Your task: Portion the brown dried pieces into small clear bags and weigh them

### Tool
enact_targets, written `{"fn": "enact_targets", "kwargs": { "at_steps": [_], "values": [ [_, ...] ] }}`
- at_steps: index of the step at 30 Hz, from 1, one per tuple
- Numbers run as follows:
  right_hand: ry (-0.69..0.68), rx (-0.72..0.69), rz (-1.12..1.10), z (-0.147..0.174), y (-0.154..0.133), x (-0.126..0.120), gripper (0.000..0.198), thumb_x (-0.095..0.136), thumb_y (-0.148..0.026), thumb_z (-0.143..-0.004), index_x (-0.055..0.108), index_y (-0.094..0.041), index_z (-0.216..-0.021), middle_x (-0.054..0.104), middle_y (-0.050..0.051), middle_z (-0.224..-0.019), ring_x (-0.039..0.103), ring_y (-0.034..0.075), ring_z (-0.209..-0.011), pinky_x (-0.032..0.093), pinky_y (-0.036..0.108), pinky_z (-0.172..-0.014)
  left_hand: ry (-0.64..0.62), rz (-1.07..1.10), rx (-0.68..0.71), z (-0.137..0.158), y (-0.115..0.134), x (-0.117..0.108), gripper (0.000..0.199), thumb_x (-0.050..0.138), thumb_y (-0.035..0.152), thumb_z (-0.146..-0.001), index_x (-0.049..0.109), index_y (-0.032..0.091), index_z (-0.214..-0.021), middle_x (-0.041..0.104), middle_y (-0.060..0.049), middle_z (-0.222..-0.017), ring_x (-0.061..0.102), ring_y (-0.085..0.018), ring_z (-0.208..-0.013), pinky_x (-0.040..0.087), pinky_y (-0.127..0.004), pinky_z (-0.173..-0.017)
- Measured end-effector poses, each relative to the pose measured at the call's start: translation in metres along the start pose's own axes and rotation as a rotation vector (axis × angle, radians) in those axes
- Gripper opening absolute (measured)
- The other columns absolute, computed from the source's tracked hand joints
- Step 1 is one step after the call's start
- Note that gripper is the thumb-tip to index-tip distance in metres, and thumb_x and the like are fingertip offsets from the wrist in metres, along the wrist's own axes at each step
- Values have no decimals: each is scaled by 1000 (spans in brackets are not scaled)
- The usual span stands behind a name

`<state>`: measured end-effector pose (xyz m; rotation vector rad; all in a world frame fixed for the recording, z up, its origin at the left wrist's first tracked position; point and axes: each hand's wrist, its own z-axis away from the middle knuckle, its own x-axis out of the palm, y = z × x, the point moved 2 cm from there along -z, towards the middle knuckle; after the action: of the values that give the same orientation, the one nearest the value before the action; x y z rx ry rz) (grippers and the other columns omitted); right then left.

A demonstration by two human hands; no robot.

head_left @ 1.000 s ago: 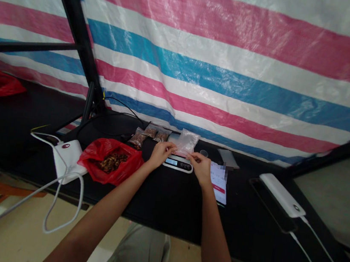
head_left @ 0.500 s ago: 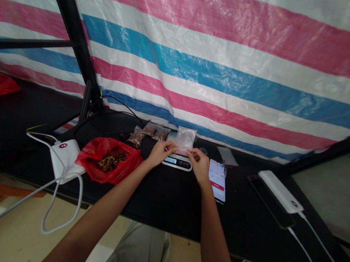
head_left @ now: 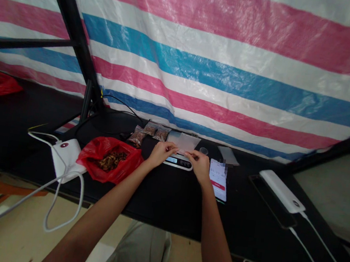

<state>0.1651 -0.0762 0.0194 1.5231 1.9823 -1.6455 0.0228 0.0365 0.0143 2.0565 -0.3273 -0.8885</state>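
Note:
Over a small digital scale [head_left: 177,162] with a lit display, my left hand [head_left: 162,154] and my right hand [head_left: 199,162] pinch the near edge of a clear plastic bag [head_left: 188,143]. The bag looks flat and leans away from me above the scale's platform. Thumb and fingers are closed on each side of its edge. Left of the scale lie several small filled bags [head_left: 151,128] of brown pieces. A red plastic bag [head_left: 124,172] stands open beside my left forearm, with brown pieces [head_left: 112,160] inside.
A phone [head_left: 219,180] with a timer on its screen lies right of the scale, near a flat clear bag [head_left: 228,155] and a small round clear dish [head_left: 203,150]. White power banks [head_left: 67,155] with cables sit at both sides. Striped sheeting [head_left: 201,74] hangs behind the black table [head_left: 165,207].
The clear bag has tipped from nearly upright and puffed to lower and flatter over the scale. Both hands stay in almost the same place.

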Motion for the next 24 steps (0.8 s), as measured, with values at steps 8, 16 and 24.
{"fn": "enact_targets", "kwargs": {
  "at_steps": [8, 16, 24],
  "values": [
    [-34, 28, 88, 2, -7, 0, 24, 54, -41, -78, 68, -22, -79, 66, 0, -65, 57, 15, -59, 37, 23, -55, -7, -64, 15, 1, 2, 0, 24, 52, 34, -82, 65, 15, -76, 65, 0, -64, 53, -10, -56, 37, -19, -55],
    [-31, 4, 54, 3, -8, 1, 25, 54, -43, -78, 67, -23, -83, 65, 0, -65, 57, 14, -59, 39, 23, -57, -36, -95, 8, 2, 6, 1, 27, 53, 38, -80, 65, 14, -81, 61, 0, -61, 51, -10, -55, 35, -19, -52],
    [-21, -43, 3, 3, -7, 4, 30, 55, -47, -75, 68, -20, -82, 61, 0, -62, 55, 14, -57, 38, 22, -55, -95, -33, 26, 4, 7, 4, 34, 49, 40, -83, 65, 13, -70, 61, -1, -60, 50, -9, -52, 34, -18, -52]
  ]
}}
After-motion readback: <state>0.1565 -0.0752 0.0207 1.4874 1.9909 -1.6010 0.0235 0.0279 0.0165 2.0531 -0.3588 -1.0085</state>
